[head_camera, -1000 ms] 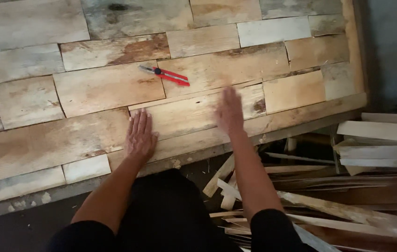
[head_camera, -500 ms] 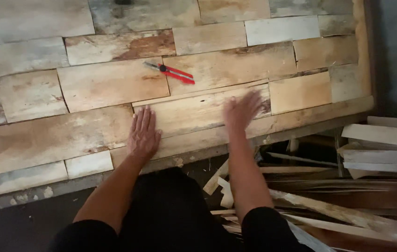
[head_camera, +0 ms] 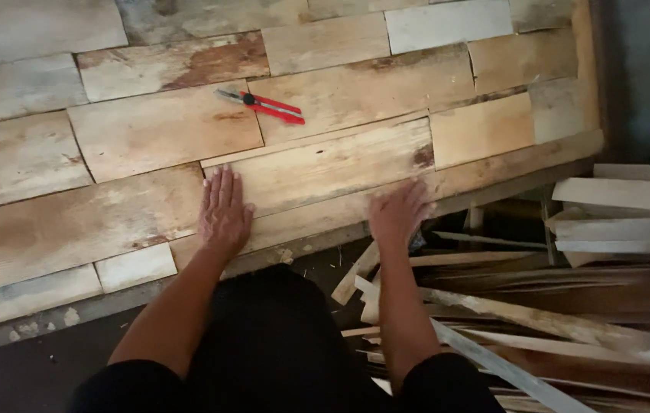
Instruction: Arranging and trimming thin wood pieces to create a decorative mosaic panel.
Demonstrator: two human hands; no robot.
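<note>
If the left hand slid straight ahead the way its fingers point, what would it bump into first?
Probably the red-handled cutter. The left hand lies flat on the wooden panel, fingers pointing up the boards. Only flat wood lies between, though the cutter sits slightly to the right, so the hand might just miss it.

Motion blurs the right hand [head_camera: 397, 210] at the wood panel's [head_camera: 149, 130] near edge, fingers indistinct; the panel runs past the frame's top and left.

It looked like a woodworking shop: a panel of patchwork wooden boards [head_camera: 325, 164] filled the view, a red utility knife [head_camera: 262, 105] lay on it, and offcut strips of wood [head_camera: 569, 306] were heaped on the dark floor [head_camera: 34, 367] beside it.
</note>
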